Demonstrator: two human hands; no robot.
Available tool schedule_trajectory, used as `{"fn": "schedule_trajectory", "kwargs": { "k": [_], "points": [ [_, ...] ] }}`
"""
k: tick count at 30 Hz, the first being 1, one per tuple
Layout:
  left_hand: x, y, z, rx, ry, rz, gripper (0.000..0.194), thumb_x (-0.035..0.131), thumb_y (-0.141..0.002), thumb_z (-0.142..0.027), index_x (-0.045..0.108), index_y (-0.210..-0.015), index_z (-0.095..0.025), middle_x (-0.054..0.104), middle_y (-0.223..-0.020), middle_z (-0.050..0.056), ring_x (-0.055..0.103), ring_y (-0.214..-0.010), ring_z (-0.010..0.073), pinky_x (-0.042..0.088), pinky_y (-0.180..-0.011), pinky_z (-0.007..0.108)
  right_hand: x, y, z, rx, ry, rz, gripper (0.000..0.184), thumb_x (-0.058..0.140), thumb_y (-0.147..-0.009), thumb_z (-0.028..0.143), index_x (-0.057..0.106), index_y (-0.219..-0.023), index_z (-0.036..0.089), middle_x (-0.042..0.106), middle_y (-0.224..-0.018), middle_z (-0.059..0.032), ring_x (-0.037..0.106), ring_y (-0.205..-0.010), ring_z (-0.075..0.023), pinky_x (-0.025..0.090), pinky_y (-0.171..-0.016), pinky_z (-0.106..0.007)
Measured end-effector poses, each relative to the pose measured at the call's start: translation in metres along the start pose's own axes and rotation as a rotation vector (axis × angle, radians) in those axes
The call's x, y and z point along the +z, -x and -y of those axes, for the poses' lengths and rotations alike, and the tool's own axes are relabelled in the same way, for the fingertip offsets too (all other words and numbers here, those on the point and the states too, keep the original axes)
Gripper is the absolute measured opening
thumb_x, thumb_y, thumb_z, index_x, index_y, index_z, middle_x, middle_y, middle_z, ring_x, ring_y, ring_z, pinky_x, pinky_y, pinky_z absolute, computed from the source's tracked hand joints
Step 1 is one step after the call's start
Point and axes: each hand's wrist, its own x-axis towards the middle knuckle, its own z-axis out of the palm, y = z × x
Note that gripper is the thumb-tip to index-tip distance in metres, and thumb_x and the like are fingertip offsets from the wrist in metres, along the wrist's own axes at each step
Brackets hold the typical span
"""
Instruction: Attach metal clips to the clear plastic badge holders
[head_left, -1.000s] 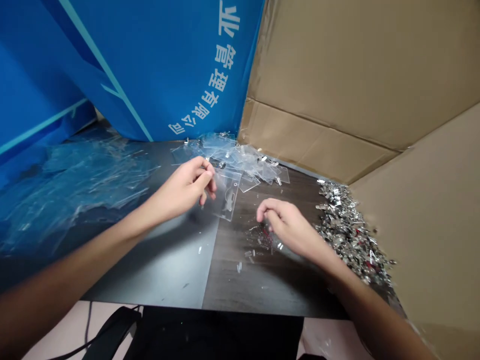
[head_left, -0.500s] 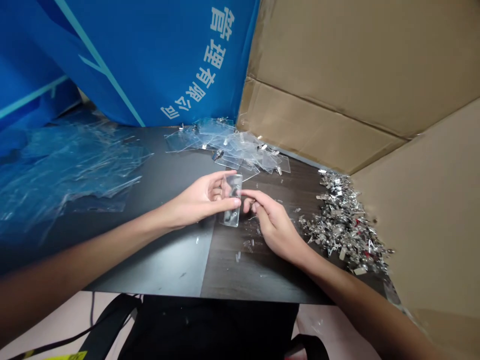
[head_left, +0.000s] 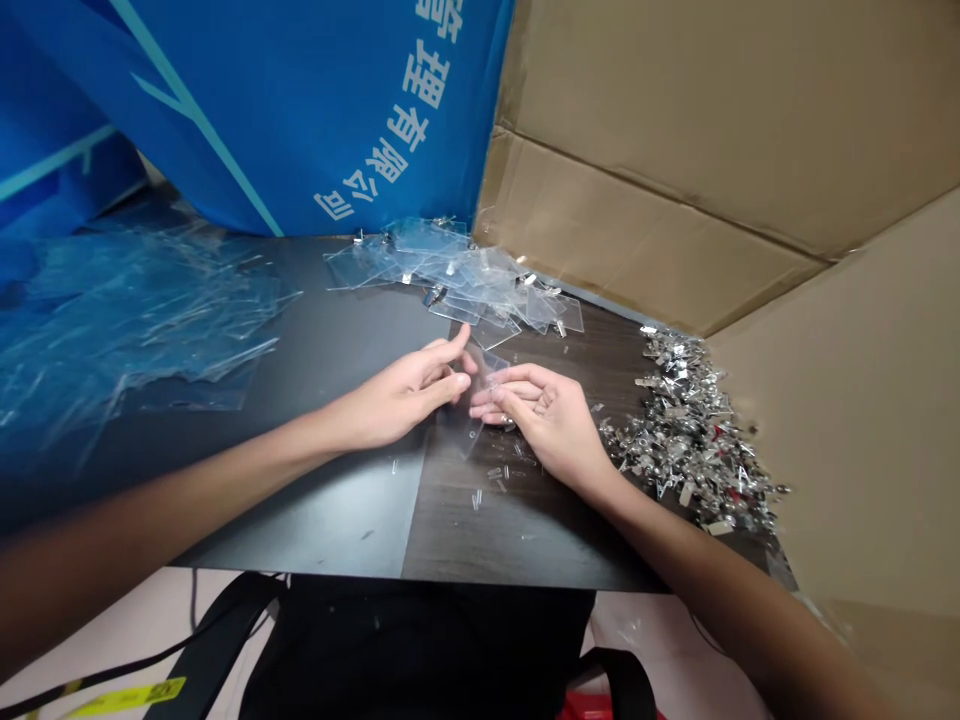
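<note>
Clear badge holder (head_left: 470,432) held between both hands

Holder sits above the dark table (head_left: 525,535), tilted edge unclear. Right hand (head_left: 544,420) has narrow fingers across its upper part. Left hand (head_left: 397,395) is narrow at its left edge; grip probably light, clear plastic obscures contact. Holder pile (head_left: 457,275) lies beyond; metal clips (head_left: 690,430) lie right.

"What's lying on the desk (head_left: 337,510)?"

"Plastic badge holders (head_left: 480,285) are lying in a pile along its back edge, metal clips (head_left: 694,425) are sitting in a heap at the right, and plastic film (head_left: 142,330) is lying across the left."

"And behind them?"

"A fabric banner (head_left: 300,110) is standing behind the left side, cardboard sheets (head_left: 660,170) behind the right."

"The hands?"

"The left hand (head_left: 397,390) and right hand (head_left: 544,420) are meeting mid-desk, with one holder (head_left: 465,435) lying between them."
</note>
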Motion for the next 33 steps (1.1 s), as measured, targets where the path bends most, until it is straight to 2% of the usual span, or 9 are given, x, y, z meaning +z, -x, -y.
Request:
{"fn": "schedule_trajectory", "kwargs": {
  "k": [5,9,12,17,21,23,26,30,33],
  "points": [
    [0.0016,0.0002,0.0023,-0.017,0.057,-0.019,0.092,0.078,-0.095,-0.044,0.041,-0.175,-0.017,0.058,-0.124,0.009,0.060,-0.092,0.0167,0.053,-0.086,0.036,-0.0006,-0.0005,-0.0008,0.003,0.060,0.016,0.040,0.090,-0.091,0.055,0.071,-0.100,0.020,0.085,-0.087,-0.0080,0.085,-0.080,-0.0226,0.074,-0.080,-0.041],
    [0.0039,-0.0009,-0.0019,-0.040,0.065,-0.034,0.103,0.085,-0.087,-0.037,0.038,-0.176,-0.014,0.058,-0.109,0.003,0.053,-0.081,0.0124,0.047,-0.075,0.030,0.0009,0.0006,-0.0029,-0.033,0.092,0.019,0.033,0.085,-0.096,0.050,0.069,-0.099,0.021,0.083,-0.083,-0.0058,0.084,-0.077,-0.0207,0.071,-0.075,-0.036],
    [0.0050,-0.0023,-0.0042,-0.091,0.113,-0.071,0.108,0.090,-0.081,-0.033,0.040,-0.174,-0.012,0.055,-0.097,-0.002,0.054,-0.083,0.0131,0.047,-0.077,0.030,0.0023,0.0024,-0.0019,-0.042,0.097,0.030,0.031,0.085,-0.096,0.048,0.068,-0.098,0.021,0.081,-0.081,-0.0044,0.082,-0.074,-0.0196,0.070,-0.072,-0.034],
    [0.0036,-0.0042,-0.0031,-0.077,0.118,-0.084,0.083,0.091,-0.076,-0.027,0.062,-0.152,-0.010,0.053,-0.093,-0.003,0.052,-0.077,0.0108,0.049,-0.077,0.030,0.0035,0.0043,0.0001,-0.046,0.092,0.043,0.031,0.083,-0.097,0.048,0.069,-0.100,0.021,0.082,-0.085,-0.0049,0.080,-0.074,-0.0176,0.068,-0.071,-0.033],
    [0.0024,-0.0034,-0.0006,-0.054,0.102,-0.079,0.054,0.079,-0.081,-0.023,0.070,-0.133,-0.013,0.063,-0.102,0.003,0.064,-0.087,0.0156,0.055,-0.084,0.033,0.0031,0.0039,0.0018,-0.012,0.079,0.044,0.030,0.084,-0.096,0.047,0.070,-0.099,0.021,0.082,-0.086,-0.0051,0.078,-0.072,-0.0165,0.066,-0.070,-0.033],
    [0.0029,-0.0024,0.0006,-0.042,0.115,-0.077,0.060,0.073,-0.084,-0.022,0.065,-0.143,-0.014,0.070,-0.116,0.010,0.070,-0.097,0.0198,0.057,-0.085,0.034,0.0024,0.0034,0.0033,-0.003,0.070,0.046,0.028,0.085,-0.095,0.045,0.070,-0.099,0.021,0.082,-0.086,-0.0046,0.077,-0.071,-0.0157,0.065,-0.070,-0.033],
    [0.0045,-0.0009,0.0014,-0.023,0.137,-0.093,0.084,0.070,-0.088,-0.021,0.045,-0.168,-0.018,0.072,-0.134,0.015,0.074,-0.108,0.0228,0.059,-0.085,0.035,0.0006,0.0023,0.0051,0.010,0.052,0.053,0.026,0.085,-0.095,0.043,0.073,-0.101,0.021,0.083,-0.088,-0.0043,0.076,-0.073,-0.0154,0.064,-0.072,-0.033],
    [0.0052,-0.0003,-0.0009,-0.001,0.121,-0.131,0.074,0.071,-0.094,-0.021,0.048,-0.164,-0.015,0.076,-0.124,0.014,0.078,-0.103,0.0231,0.061,-0.097,0.041,-0.0020,0.0005,0.0044,0.028,0.013,0.052,0.028,0.088,-0.092,0.045,0.075,-0.102,0.021,0.084,-0.090,-0.0042,0.076,-0.074,-0.0155,0.064,-0.072,-0.033],
    [0.0049,-0.0004,-0.0048,-0.027,0.087,-0.161,0.067,0.072,-0.093,-0.021,0.052,-0.156,-0.013,0.076,-0.113,0.010,0.078,-0.095,0.0219,0.063,-0.094,0.040,-0.0028,0.0002,0.0032,0.039,-0.019,0.049,0.030,0.090,-0.089,0.044,0.077,-0.102,0.021,0.084,-0.090,-0.0045,0.075,-0.073,-0.0152,0.063,-0.072,-0.032]
  ]
}}
